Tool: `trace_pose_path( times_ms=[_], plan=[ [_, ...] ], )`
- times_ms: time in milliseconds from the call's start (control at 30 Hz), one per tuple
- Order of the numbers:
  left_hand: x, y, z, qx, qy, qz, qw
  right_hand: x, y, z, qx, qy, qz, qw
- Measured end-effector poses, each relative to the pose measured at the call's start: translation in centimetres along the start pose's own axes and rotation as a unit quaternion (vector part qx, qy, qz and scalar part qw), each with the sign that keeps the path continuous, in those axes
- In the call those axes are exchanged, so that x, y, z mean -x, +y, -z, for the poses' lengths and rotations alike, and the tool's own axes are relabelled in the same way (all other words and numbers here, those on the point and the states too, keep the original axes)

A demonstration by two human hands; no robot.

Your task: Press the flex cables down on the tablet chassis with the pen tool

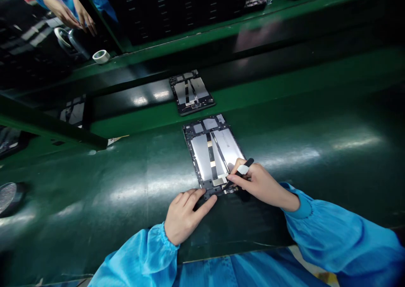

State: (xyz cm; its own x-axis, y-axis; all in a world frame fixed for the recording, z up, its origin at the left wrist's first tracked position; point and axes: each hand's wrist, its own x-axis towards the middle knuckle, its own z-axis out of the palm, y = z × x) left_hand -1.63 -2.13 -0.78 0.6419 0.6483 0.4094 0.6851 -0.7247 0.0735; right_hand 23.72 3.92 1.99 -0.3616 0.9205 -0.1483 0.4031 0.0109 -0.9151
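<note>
An opened tablet [202, 152] lies on the green bench in front of me, its silver battery area and dark flat cables exposed. My left hand [185, 215] rests at its lower left corner, fingertips and thumb touching the lower edge, fingers stretched out. In my right hand [253, 181] a slim black pen-like tool with a white patch [243, 169] is pinched; I cannot tell its exact kind. It slants down to the tablet's lower right part, where the fingers partly hide the tip. Just beyond lies a second opened tablet [191, 93].
A green bench [126, 202] stretches to both sides. A tape roll [101, 57] stands on the ledge behind. At left are a green post [63, 127], another opened device [73, 111] and a round object [11, 198]. Another person's hands [71, 15] show at the upper left.
</note>
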Motion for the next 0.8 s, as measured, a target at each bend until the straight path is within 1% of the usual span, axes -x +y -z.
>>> trace_pose_path(
  times_ms=[133,400,567,667,700,733,800],
  plan=[
    [-0.2,0.1,0.3,-0.038,-0.013,-0.009,0.999,-0.1,-0.1,-0.1,0.004,-0.001,0.001,1.0],
    [0.0,0.4,0.2,-0.024,-0.028,0.012,0.999,-0.2,-0.4,-0.2,0.008,0.002,0.013,1.0],
    [-1.2,1.4,0.1,-0.041,-0.042,0.037,0.998,-0.1,-0.5,-0.2,0.021,0.004,0.018,1.0],
    [-1.5,1.1,0.1,-0.015,-0.049,0.03,0.998,0.1,-0.3,-0.2,0.013,0.012,0.019,1.0],
    [-1.4,0.8,0.1,0.007,-0.048,0.023,0.999,0.1,-0.1,-0.1,0.005,0.027,0.024,0.999],
    [-1.2,0.4,0.2,0.032,-0.045,0.017,0.998,0.1,0.1,-0.1,-0.003,0.058,0.033,0.998],
    [-0.9,-0.3,0.3,0.07,-0.037,0.01,0.997,-0.3,0.7,0.0,-0.02,0.158,0.058,0.986]
  ],
)
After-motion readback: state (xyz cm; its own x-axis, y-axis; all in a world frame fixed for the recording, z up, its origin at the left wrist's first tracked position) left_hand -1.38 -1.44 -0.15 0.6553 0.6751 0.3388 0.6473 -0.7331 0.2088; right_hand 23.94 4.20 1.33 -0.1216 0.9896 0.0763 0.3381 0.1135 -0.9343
